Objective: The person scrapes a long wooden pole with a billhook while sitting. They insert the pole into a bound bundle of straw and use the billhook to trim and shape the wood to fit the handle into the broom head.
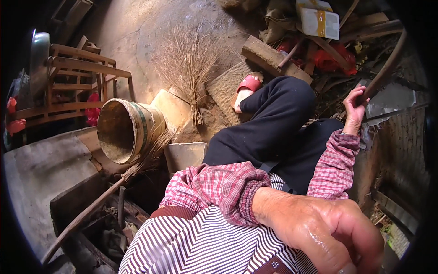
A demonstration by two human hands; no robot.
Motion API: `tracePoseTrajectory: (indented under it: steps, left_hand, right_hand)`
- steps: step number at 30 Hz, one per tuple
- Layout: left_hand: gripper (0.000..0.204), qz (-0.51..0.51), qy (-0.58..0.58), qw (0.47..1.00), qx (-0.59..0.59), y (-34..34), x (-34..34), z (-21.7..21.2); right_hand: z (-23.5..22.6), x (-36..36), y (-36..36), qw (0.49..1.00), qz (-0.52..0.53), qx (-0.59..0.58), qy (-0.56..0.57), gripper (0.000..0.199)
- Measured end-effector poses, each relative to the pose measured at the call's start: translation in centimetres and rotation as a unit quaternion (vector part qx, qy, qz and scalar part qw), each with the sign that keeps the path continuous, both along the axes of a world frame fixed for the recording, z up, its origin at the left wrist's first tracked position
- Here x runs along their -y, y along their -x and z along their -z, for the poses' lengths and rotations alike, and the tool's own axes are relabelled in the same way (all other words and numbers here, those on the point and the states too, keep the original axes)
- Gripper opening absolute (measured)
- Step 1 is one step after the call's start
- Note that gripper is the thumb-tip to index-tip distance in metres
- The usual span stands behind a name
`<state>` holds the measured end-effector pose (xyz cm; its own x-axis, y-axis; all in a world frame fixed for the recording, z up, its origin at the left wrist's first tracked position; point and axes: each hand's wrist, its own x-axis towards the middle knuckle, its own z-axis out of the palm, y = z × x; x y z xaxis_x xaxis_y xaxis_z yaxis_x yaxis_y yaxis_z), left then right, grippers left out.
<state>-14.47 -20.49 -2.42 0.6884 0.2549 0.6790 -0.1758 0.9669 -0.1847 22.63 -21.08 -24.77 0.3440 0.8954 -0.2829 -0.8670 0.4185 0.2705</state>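
My left hand point(319, 228) looms large at the lower right, reaching across from a pink checked sleeve. Its back is shiny, and the fingers curl down and inward; whatever they may hold is hidden. Farther off at the right, my right hand point(354, 107) is closed round the lower end of a thick wooden stick point(388, 68), which slants up toward the far right. My black-trousered legs point(262, 130) are bent in front, with a foot in a red sandal point(251, 83). A striped apron point(196, 244) covers my front.
A twig broom point(189, 68) lies ahead, near a woven basket point(116, 132) tipped toward me. Wooden chairs point(86, 68) stand at the left. Another long-handled broom point(91, 210) leans at lower left. Firewood, red plastic bags point(335, 57) and a white container point(321, 23) pile up at the far right.
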Motion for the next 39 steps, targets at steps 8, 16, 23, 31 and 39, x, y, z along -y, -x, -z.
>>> tracePoseTrajectory:
  steps: [8,16,23,31,39]
  left_hand:
    - [0.017,0.084,0.045,0.994,0.054,1.1,-1.8,0.4]
    - [0.012,0.153,-0.014,0.986,0.061,0.0,-2.0,-0.5]
    - [0.012,0.063,-0.07,0.996,-0.005,-0.2,-0.8,-1.2]
    - [0.012,-0.031,-0.121,0.99,-0.071,0.2,-0.6,-2.0]
    - [0.018,-0.099,-0.202,0.967,-0.118,-0.1,-2.5,-2.3]
  right_hand:
    - [0.6,-0.2,-1.0,1.0,-0.005,-0.021,-0.006,0.061]
    - [0.9,0.5,-2.1,1.0,-0.013,-0.017,-0.011,0.066]
    - [0.6,0.9,-1.6,1.0,-0.012,-0.017,-0.022,0.065]
    - [0.9,0.9,-1.3,1.0,-0.001,0.001,-0.008,0.063]
    - [0.7,1.1,-1.5,1.0,0.012,0.004,-0.019,0.06]
